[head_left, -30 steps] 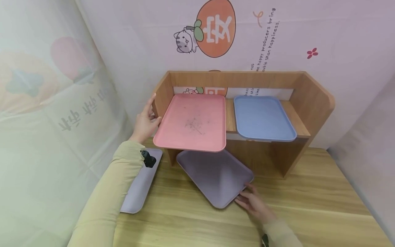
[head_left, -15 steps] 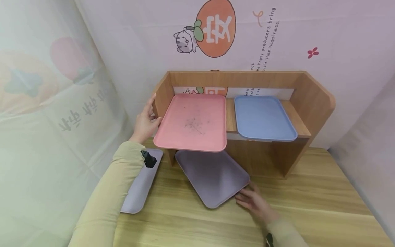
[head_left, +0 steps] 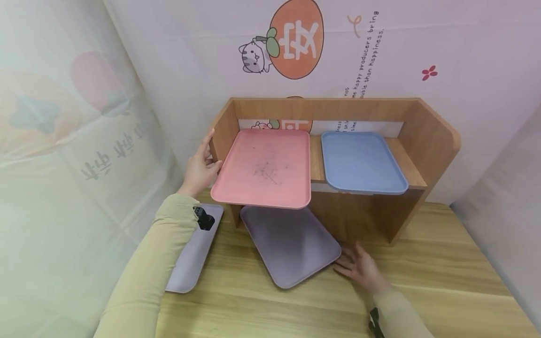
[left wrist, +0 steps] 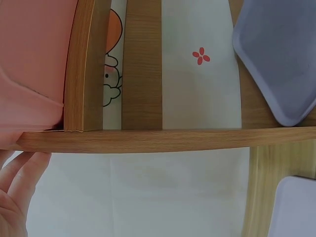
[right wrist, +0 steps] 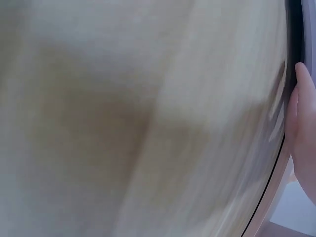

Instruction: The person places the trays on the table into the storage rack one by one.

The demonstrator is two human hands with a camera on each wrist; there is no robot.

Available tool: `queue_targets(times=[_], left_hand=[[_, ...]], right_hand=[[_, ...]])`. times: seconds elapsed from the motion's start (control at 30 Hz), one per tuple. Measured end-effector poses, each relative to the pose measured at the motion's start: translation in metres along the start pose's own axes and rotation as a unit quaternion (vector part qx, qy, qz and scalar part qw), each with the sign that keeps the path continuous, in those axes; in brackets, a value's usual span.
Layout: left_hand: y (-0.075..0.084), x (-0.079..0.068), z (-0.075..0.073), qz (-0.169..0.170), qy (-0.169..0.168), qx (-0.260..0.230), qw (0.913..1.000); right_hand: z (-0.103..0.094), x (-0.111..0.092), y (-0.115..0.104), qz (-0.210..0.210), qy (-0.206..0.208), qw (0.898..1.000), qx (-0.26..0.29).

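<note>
My left hand (head_left: 199,170) rests against the left side panel of a wooden shelf unit (head_left: 346,110), its fingers touching the panel's outer face in the left wrist view. Beside that hand, a pink tray (head_left: 266,164) with a faint dark print sits on the upper board. A grey-purple tray (head_left: 293,249) lies turned at an angle, its back corner hidden under the pink one and partly inside the lower space. At its right corner is my right hand (head_left: 361,271), fingers spread and fingertips right at the rim. The right wrist view is blurred and shows this hand (right wrist: 303,128) only at its edge.
A blue tray (head_left: 364,162) sits on the upper board's right half, its front overhanging. A paler purple tray (head_left: 196,256) lies on the wood-grain table (head_left: 236,305) at left, partly behind my left forearm. A printed cloth (head_left: 190,56) hangs behind the shelf.
The grey-purple tray has turned slightly, its front corner shifting left. My right hand has moved right along its edge to the right corner and its fingers have spread. My left hand has stayed put.
</note>
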State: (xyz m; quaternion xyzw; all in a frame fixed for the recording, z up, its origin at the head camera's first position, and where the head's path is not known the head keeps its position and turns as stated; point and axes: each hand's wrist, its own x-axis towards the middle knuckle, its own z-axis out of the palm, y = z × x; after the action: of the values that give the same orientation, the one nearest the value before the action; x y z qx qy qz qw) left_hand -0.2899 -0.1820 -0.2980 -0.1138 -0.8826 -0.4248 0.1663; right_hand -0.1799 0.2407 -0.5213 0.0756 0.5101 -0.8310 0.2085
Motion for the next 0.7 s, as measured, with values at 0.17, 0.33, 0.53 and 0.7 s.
queue_targets(times=[0.17, 0.33, 0.53, 0.7], left_hand=[[0.000, 0.000, 0.000, 0.003, 0.001, -0.004, 1.0000], [0.000, -0.001, -0.001, 0.000, 0.000, -0.006, 1.0000], [-0.001, -0.001, -0.001, 0.005, 0.004, 0.000, 1.0000], [0.000, 0.000, 0.000, 0.008, 0.007, -0.004, 0.9999]], right_hand=[[0.003, -0.015, 0.004, 0.012, -0.072, 0.997, -0.004], [0.004, -0.022, 0.012, 0.012, -0.134, 0.991, 0.019], [0.009, -0.025, 0.019, 0.012, -0.202, 0.978, 0.039], [0.018, -0.023, 0.023, 0.000, -0.203, 0.979, -0.015]])
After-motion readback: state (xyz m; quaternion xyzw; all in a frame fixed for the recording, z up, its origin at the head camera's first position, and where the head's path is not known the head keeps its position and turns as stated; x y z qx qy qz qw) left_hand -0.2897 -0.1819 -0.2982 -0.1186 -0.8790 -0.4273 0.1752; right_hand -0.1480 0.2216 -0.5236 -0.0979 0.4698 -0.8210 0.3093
